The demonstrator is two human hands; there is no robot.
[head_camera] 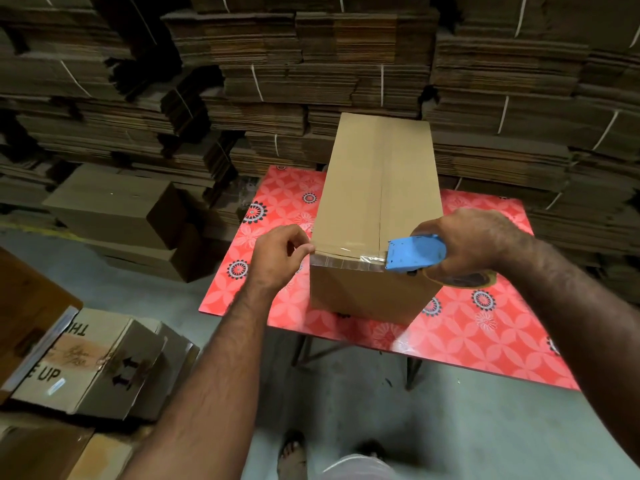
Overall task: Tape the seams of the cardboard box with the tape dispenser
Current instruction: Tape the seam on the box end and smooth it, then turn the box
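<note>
Both bare forearms reach forward from the lower edge of the view. The left hand (278, 256) is curled, its thumb and fingertips pressed together at the front. The right hand (472, 242) is wrapped in a closed grip, knuckles up.

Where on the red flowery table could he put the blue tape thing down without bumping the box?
Bare red table shows right of the cardboard box, out to the right edge, and in a strip left of the box. It is crowded at the box's near end: the left hand pinches there and the right hand holds the tape dispenser.
</note>
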